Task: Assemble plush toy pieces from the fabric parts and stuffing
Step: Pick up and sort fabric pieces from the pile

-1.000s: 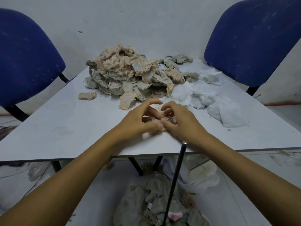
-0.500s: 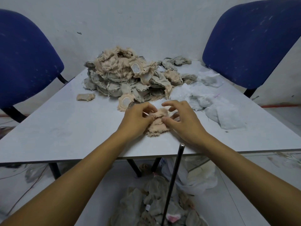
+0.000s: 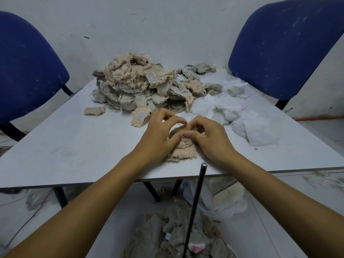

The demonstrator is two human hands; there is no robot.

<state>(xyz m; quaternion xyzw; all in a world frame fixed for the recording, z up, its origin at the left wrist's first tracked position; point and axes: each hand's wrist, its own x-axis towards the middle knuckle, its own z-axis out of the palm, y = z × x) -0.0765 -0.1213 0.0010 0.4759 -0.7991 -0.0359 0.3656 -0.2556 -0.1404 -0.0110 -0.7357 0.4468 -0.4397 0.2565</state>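
White table (image 3: 65, 146) before me, on dark legs (image 3: 59, 196). Two blue chairs: one at my left (image 3: 28, 71), one at my right (image 3: 284, 47). Scuffed white wall (image 3: 149, 25) behind. Pale floor (image 3: 279, 220) below. Dim, even light.

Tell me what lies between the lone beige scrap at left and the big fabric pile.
In the head view, only bare table separates the scrap from the pile.

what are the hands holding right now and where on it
Both the left hand and right hand pinch one beige plush fabric piece at its far, upper end; its near end lies on the table.
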